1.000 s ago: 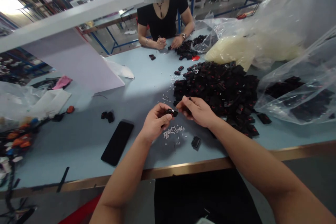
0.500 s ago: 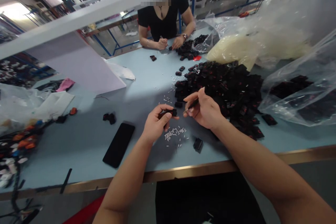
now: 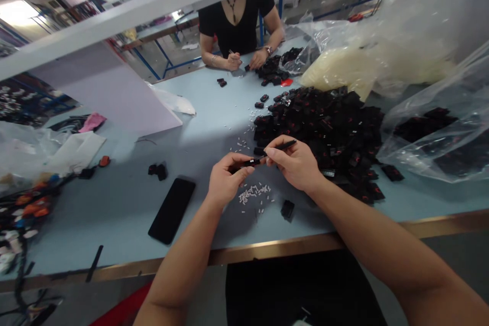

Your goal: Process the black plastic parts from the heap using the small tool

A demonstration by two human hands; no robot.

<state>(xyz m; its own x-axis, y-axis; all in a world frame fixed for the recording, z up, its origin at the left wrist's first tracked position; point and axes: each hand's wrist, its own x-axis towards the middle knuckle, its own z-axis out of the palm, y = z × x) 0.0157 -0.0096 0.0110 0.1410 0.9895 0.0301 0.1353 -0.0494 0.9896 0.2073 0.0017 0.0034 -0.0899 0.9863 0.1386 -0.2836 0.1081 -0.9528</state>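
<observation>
My left hand [image 3: 226, 178] is closed around a small black connector housing [image 3: 248, 162], held just above the light-blue table [image 3: 122, 204]. My right hand [image 3: 296, 163] pinches a thin black pick tool [image 3: 280, 146] whose tip points left into the connector. Small white plastic pins [image 3: 254, 193] lie scattered on the table directly under my hands. A single black connector [image 3: 287, 209] sits to the right of those pins. A big heap of black connectors with red marks [image 3: 324, 127] lies just behind my right hand.
A black phone [image 3: 171, 210] lies left of my hands, two small black parts [image 3: 158, 169] beyond it. Clear plastic bags [image 3: 431, 132] crowd the right side. A person in black [image 3: 237, 25] works across the table. Coloured wires [image 3: 23, 209] fill the far left.
My right hand has lifted from the connector, turned the pick tool, and brought its tip back against the part in my left hand. My left hand has stayed nearly still.
</observation>
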